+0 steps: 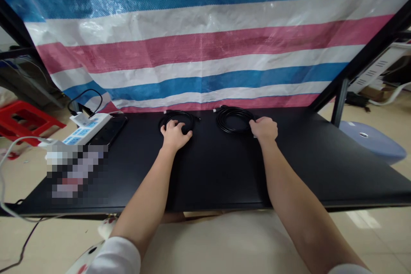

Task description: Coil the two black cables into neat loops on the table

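Preventing uncoiling, presumably, near worktop (218,171) back edge: left hand (175,134) is spreading over left coil (180,113), right hand (264,129) clamping right coil (224,124).

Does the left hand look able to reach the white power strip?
Probably yes: the left hand is at a black cable coil, and between it and the power strip only a flat dark device lies, apparently low enough to reach over.

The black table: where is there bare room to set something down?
Bare: the table right of the right hand; between left forearm and right forearm; between phone and left hand. Crowded: left end, with power strip; back middle, with left cable coil and right cable coil.
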`<act>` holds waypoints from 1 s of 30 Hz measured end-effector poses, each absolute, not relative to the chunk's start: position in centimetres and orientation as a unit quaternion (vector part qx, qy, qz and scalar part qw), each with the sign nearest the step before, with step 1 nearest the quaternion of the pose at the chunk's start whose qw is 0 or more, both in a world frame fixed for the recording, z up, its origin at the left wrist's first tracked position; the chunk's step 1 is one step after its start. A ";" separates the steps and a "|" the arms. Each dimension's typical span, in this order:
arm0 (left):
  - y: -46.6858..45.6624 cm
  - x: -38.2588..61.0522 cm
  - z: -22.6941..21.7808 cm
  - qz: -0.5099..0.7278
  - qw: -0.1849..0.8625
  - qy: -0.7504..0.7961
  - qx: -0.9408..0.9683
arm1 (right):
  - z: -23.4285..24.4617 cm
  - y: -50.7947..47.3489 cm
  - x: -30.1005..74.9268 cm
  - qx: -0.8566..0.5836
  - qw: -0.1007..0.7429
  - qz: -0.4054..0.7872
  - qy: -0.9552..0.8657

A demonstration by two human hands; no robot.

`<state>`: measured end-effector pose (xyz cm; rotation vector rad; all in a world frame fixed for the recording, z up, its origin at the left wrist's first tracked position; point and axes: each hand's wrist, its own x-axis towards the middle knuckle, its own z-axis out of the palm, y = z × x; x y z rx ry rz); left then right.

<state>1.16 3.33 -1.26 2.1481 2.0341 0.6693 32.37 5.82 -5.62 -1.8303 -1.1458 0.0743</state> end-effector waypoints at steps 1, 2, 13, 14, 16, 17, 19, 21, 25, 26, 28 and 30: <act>3.3 1.2 -1.3 0.221 0.055 0.669 0.708 | -5.3 5.7 32.0 -0.773 0.461 0.036 -0.434; 3.4 1.1 -1.3 0.218 0.056 0.669 0.708 | -4.9 5.6 31.6 -0.793 0.456 0.038 -0.402; 3.3 1.6 -1.4 0.270 0.085 0.660 0.696 | -3.5 5.7 28.7 -0.584 0.667 0.003 -0.463; 3.1 1.9 -1.4 0.284 0.090 0.642 0.706 | -3.4 5.6 28.4 -0.580 0.665 -0.005 -0.471; 2.6 2.6 -1.4 0.307 0.102 0.594 0.736 | -3.0 5.2 27.7 -0.572 0.660 -0.016 -0.487; 2.4 3.0 -1.4 0.314 0.112 0.567 0.753 | -2.8 4.9 27.2 -0.566 0.659 -0.017 -0.496; 2.1 3.7 -1.6 0.326 0.146 0.516 0.779 | -2.4 4.4 26.3 -0.548 0.660 -0.009 -0.515; 2.2 4.1 -1.7 0.348 0.193 0.485 0.779 | -2.2 4.1 25.6 -0.531 0.656 0.008 -0.536; 3.2 3.7 -1.5 0.466 0.279 0.515 0.663 | -2.4 4.2 26.3 -0.544 0.646 0.021 -0.534; 3.5 3.3 -1.4 0.502 0.298 0.528 0.617 | -2.5 4.3 27.0 -0.565 0.648 0.008 -0.511; 4.0 2.5 -1.0 0.564 0.338 0.535 0.530 | -2.8 4.7 28.7 -0.626 0.638 -0.031 -0.447; 4.4 1.6 -0.6 0.610 0.371 0.524 0.464 | -3.2 5.1 30.2 -0.695 0.591 -0.058 -0.406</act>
